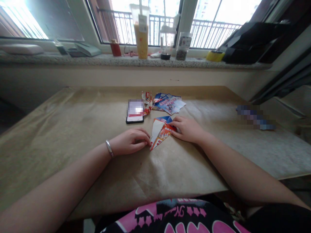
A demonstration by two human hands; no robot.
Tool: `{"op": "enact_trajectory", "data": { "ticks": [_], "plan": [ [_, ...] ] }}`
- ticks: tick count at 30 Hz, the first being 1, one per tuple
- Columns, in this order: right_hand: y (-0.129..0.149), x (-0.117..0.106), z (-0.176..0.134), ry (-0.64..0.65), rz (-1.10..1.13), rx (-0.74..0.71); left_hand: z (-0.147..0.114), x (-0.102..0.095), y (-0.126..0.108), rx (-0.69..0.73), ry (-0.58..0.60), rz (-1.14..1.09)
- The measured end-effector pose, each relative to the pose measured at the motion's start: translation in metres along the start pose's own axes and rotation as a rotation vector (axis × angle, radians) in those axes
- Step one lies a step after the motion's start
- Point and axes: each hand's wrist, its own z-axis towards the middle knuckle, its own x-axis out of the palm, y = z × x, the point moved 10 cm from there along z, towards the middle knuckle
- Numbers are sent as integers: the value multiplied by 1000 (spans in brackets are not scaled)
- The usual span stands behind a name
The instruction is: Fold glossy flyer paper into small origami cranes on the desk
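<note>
A printed paper leaflet, folded into a pointed kite shape, lies on the table with its tip towards me. It shows white, orange-red and blue faces. At its lower left edge, near the tip, my left hand has its fingers curled and pressed together on the paper. My right hand grips the opposite edge, thumb below and fingers above, covering the right corner. Just beyond it lies a fanned stack of blue printed leaflets, with crumpled or folded red-and-white paper pieces beside them.
A phone with a lit screen lies left of the papers. A tan cover spreads over the table. A blurred bluish item sits far right. On the windowsill stand a tall cup of yellow drink, jars and a black bag.
</note>
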Motion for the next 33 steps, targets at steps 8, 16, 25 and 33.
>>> {"op": "enact_trajectory", "data": {
  "ticks": [8,16,25,33],
  "plan": [
    [17,1,3,-30,32,-110,4,9,10,32,-58,209],
    [28,4,9,-79,56,-192,5,14,26,-136,0,331],
    [20,1,9,-79,233,-138,6,14,24,-149,6,371],
    [8,-1,10,-35,397,-86,5,15,26,-151,-17,401]
  ]
}}
